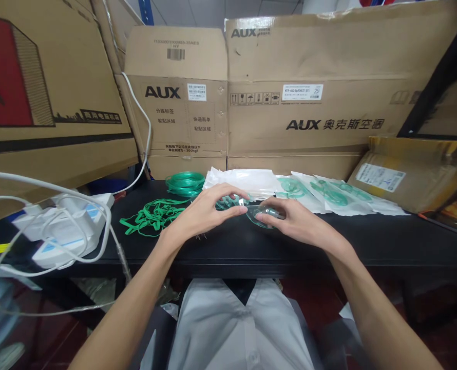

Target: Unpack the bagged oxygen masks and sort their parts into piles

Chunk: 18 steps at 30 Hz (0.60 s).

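Mask (253,214) between left hand (211,206) and right hand (293,220)

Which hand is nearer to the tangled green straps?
Left. The left hand is just to the right of the green straps; the right hand is farther right, beyond the left one, holding a clear plastic piece.

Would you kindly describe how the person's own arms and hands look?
The left hand and right hand are both bare, without gloves, and no watch or bracelet shows. The forearms are bare too, with no sleeves in view.
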Available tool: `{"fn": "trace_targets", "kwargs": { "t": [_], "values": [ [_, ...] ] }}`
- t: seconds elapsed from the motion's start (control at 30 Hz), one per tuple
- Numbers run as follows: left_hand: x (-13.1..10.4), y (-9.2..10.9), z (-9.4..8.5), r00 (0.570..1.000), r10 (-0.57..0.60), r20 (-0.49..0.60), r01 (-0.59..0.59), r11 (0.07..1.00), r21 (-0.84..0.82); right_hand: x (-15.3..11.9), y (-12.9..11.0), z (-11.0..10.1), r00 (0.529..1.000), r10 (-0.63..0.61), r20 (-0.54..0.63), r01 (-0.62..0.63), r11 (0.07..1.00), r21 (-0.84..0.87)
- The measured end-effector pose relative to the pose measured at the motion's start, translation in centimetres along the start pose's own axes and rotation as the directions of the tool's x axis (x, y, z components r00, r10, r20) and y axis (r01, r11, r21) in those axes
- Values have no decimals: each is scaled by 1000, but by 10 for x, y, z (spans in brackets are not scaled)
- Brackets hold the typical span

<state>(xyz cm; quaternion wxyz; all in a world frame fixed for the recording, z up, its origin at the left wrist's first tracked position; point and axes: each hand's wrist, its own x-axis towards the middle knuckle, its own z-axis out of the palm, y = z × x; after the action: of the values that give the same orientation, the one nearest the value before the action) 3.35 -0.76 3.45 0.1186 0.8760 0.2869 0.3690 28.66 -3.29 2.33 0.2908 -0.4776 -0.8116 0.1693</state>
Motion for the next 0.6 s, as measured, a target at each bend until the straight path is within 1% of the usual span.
{"fn": "trace_targets", "kwargs": {
  "t": [0.13,0.27,0.43,0.6],
  "values": [
    [-20,-6,-9,990,-66,123,58,996,68,2,6,-2,999,31,-29,-30,1000,6],
    [-45,-20,-10,967,-166,192,126,971,202,2,8,-3,998,45,-42,-45,999,-1],
    [-61,-32,-13,952,-218,213,166,957,237,0,5,-4,999,35,-16,-35,999,13],
    [-70,-30,-21,931,-312,189,255,927,275,-1,4,-5,999,43,6,-43,999,2]
  ]
}}
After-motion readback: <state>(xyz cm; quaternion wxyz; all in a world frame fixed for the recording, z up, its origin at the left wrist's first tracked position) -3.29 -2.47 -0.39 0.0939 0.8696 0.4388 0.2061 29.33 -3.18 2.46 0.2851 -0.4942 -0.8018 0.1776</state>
